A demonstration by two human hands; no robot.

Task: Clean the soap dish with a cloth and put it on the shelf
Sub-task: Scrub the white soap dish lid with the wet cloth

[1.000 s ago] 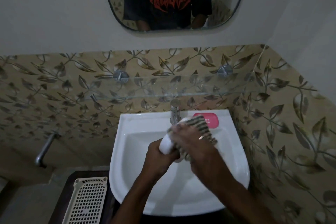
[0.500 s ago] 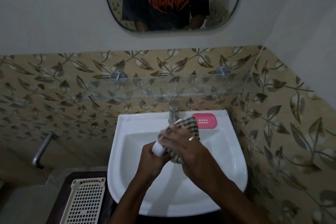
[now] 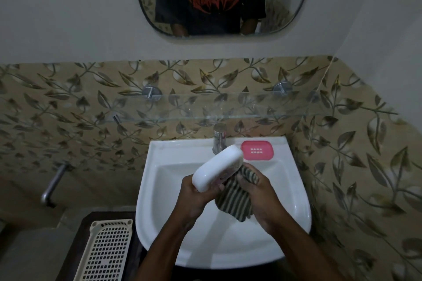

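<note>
Over the sink (image 3: 146, 189), the left hand (image 3: 201, 194) grips the lower end of the white dish (image 3: 217, 167), fingers curled round it, so the dish tilts up toward the tap (image 3: 219, 138). The right hand (image 3: 262, 196) clutches the striped cloth (image 3: 233, 201) and holds it against the dish's far side, perhaps its hollow, though that face is hidden. A pink insert (image 3: 257, 150) lies on the sink ledge just right of the tap, below the glass shelf (image 3: 205, 109).
</note>
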